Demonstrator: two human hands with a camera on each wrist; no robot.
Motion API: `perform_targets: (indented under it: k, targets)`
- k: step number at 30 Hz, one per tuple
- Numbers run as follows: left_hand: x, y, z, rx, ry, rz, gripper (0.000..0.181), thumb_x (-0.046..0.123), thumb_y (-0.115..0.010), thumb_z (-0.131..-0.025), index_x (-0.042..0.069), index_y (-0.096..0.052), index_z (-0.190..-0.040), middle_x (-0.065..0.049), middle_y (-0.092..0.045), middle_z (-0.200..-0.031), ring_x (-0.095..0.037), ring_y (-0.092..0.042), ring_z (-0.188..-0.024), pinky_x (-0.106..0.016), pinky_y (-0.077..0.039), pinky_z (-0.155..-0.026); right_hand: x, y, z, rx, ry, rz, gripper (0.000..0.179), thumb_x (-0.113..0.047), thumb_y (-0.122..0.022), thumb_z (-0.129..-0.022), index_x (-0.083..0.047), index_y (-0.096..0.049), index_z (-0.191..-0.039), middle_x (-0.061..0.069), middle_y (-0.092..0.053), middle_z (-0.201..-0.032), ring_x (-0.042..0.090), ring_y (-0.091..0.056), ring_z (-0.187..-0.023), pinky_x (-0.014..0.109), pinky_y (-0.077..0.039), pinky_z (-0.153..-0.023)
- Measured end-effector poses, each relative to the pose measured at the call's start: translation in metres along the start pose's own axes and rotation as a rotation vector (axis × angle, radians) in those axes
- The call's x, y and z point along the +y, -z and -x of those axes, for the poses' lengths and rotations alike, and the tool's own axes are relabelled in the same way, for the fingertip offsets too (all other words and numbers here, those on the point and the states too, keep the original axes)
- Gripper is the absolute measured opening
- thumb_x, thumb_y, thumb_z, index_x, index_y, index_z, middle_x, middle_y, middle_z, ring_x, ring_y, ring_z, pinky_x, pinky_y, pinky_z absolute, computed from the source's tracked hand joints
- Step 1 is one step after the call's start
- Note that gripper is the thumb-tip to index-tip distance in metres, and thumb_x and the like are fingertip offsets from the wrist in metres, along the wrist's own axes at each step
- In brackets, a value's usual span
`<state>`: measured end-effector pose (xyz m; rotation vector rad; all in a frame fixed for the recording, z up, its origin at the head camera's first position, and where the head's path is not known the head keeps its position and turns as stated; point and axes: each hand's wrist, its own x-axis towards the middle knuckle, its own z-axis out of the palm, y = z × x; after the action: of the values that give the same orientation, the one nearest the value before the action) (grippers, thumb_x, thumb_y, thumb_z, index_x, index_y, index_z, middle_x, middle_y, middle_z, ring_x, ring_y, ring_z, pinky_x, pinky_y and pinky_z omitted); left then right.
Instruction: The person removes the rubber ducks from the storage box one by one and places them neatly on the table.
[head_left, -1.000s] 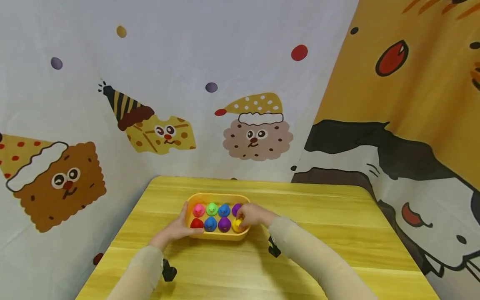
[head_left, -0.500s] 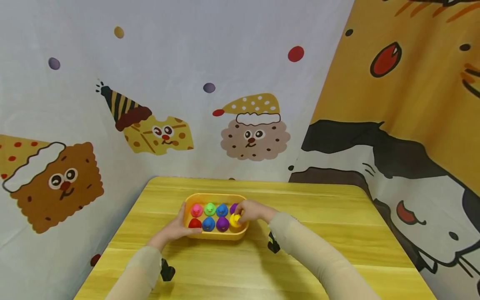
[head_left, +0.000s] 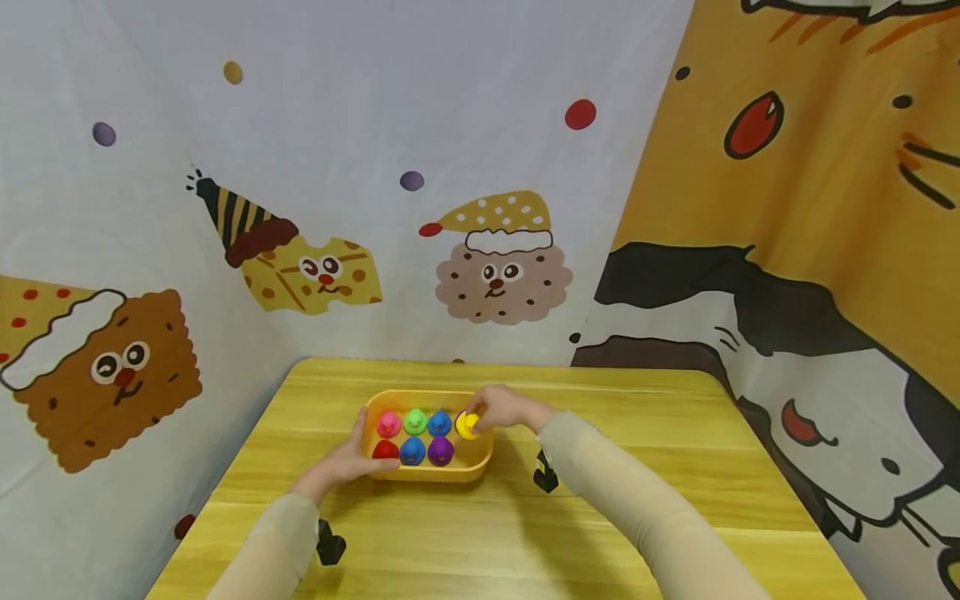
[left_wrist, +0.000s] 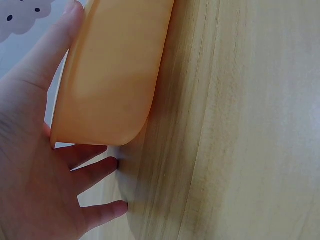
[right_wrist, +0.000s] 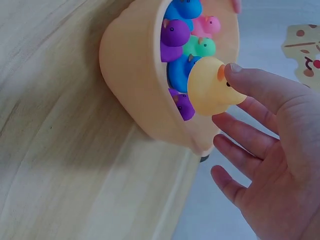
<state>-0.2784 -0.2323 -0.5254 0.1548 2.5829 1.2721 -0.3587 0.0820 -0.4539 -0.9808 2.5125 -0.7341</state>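
Observation:
A yellow rubber duck is pinched between the thumb and fingers of my right hand, above the right end of an orange-yellow tub. In the right wrist view the duck hides part of a purple duck behind it. My left hand rests at the tub's left end, thumb along the rim, other fingers straight and spread beside the end wall. Inside the tub sit a pink duck, a green duck, a red duck, two blue ducks and another purple duck.
The tub stands on a wood-grain table, near its back edge. Behind and to both sides hangs a cloth printed with cartoon figures. A small black device sits under each wrist.
My right hand has lifted the yellow duck from the tub's front right spot and moved it back, over the purple duck. My left hand stays at the tub's left end.

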Motion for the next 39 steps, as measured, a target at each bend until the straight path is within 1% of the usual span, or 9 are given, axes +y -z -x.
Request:
perform_targets:
  k: [4,5,7,14,20,27,31,39]
  targets:
    - [-0.003,0.001,-0.001,-0.001,0.0,-0.004,0.129,0.043,-0.08,-0.077,0.001,0.017,-0.151,-0.036,-0.005,-0.153,-0.054,-0.019,-0.137,-0.063,-0.017,-0.11,0.001,0.003,0.0,0.015,-0.012,0.024,0.027,-0.015,-0.076,-0.08,-0.006,-0.071,-0.106,0.001,-0.069,-0.104,0.02,-0.06,-0.103,0.035,-0.049,-0.09]
    - [-0.004,0.001,-0.002,-0.002,-0.002,-0.004,0.129,0.043,-0.08,-0.077,0.001,0.017,-0.151,-0.036,-0.005,-0.153,-0.054,-0.019,-0.137,-0.063,-0.017,-0.11,0.001,0.003,0.0,0.017,-0.033,0.023,0.028,-0.014,-0.076,-0.081,-0.006,-0.071,-0.107,0.002,-0.069,-0.106,0.022,-0.06,-0.106,0.037,-0.047,-0.093]
    - [-0.004,0.001,-0.002,-0.001,-0.003,-0.004,0.129,0.042,-0.081,-0.077,0.001,0.017,-0.15,-0.036,-0.005,-0.153,-0.054,-0.019,-0.137,-0.063,-0.018,-0.11,0.001,0.004,0.0,0.023,-0.045,0.019,0.029,-0.014,-0.076,-0.081,-0.005,-0.071,-0.108,0.004,-0.069,-0.109,0.024,-0.059,-0.109,0.039,-0.046,-0.096]
    - [-0.001,0.0,0.0,0.0,0.003,-0.006,0.13,0.044,-0.081,-0.077,0.0,0.017,-0.151,-0.037,-0.007,-0.153,-0.054,-0.021,-0.136,-0.062,-0.018,-0.11,0.002,0.009,0.006,0.053,-0.074,0.039,0.03,-0.015,-0.077,-0.08,-0.006,-0.07,-0.108,0.005,-0.068,-0.11,0.026,-0.058,-0.109,0.041,-0.046,-0.096]
    - [-0.001,-0.001,-0.001,0.0,0.011,-0.017,0.13,0.045,-0.08,-0.077,0.001,0.017,-0.151,-0.036,-0.007,-0.153,-0.054,-0.021,-0.137,-0.062,-0.019,-0.11,0.005,0.014,0.012,0.073,-0.08,0.007,0.028,-0.013,-0.076,-0.081,-0.004,-0.069,-0.107,0.008,-0.068,-0.109,0.034,-0.057,-0.114,0.045,-0.044,-0.098]
    - [-0.003,0.0,-0.002,-0.015,0.023,0.002,0.129,0.045,-0.079,-0.078,0.003,0.019,-0.151,-0.034,0.0,-0.155,-0.053,-0.015,-0.138,-0.063,-0.015,-0.11,0.011,0.019,0.016,0.097,-0.074,0.012,0.028,-0.015,-0.076,-0.08,-0.006,-0.07,-0.107,0.005,-0.068,-0.109,0.03,-0.058,-0.113,0.046,-0.043,-0.099]
    - [-0.002,0.001,-0.002,-0.013,0.022,0.0,0.128,0.045,-0.079,-0.078,0.004,0.019,-0.151,-0.033,0.001,-0.155,-0.053,-0.014,-0.139,-0.063,-0.015,-0.11,0.014,0.022,0.02,0.099,-0.082,-0.007,0.031,-0.015,-0.076,-0.081,-0.005,-0.07,-0.109,0.006,-0.068,-0.111,0.032,-0.056,-0.115,0.047,-0.042,-0.1]
    - [-0.001,0.0,-0.002,-0.024,0.025,0.006,0.128,0.043,-0.079,-0.079,0.004,0.02,-0.15,-0.034,0.001,-0.155,-0.054,-0.014,-0.138,-0.063,-0.014,-0.11,0.023,0.025,0.029,0.107,-0.101,-0.018,0.03,-0.014,-0.076,-0.081,-0.005,-0.07,-0.108,0.006,-0.068,-0.111,0.032,-0.056,-0.115,0.048,-0.041,-0.102]
